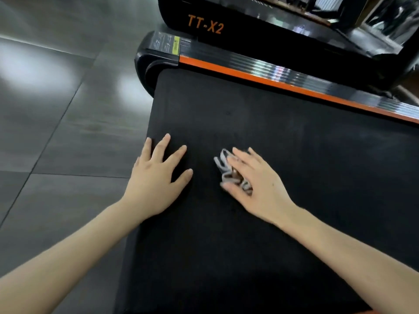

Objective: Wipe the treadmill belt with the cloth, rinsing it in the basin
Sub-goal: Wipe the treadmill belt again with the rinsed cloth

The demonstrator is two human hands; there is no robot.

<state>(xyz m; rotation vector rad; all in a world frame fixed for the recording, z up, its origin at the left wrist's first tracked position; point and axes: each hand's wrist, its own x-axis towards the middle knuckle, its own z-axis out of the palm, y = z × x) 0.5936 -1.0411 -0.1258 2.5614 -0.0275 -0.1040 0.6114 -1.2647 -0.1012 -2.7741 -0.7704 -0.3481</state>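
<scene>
My left hand [156, 177] lies flat on the treadmill belt [249, 109], palm down and fingers spread and straight. It holds nothing. It sits right at the belt's end edge, with the little finger reaching just past that edge toward the floor [56, 109].

My right hand [256, 184] is just beside it, further in from the end edge and about midway between the belt's two long sides. Under it is the cloth [226, 171] — a small grey rag, bunched into folds and lying on the belt. My fingers stretch out fairly straight across the top of it, pressing it down, and my thumb touches its near side. The hand is a little blurred, so I can't tell whether the thumb is pinching a fold or only resting against it. Most of the cloth is hidden under my fingers; only its crumpled left part pokes out toward my left hand.

Along the belt's far long edge runs an orange strip [272, 83], with a black ribbed side rail [283, 69] behind it. At the far corner by the end edge the rail finishes in a rounded black end cap [156, 57] carrying a yellow label [175, 45]. Beyond the rail stands another black machine [249, 26] marked TT-X2 in orange. The floor is dark, glossy tile with pale reflections.
</scene>
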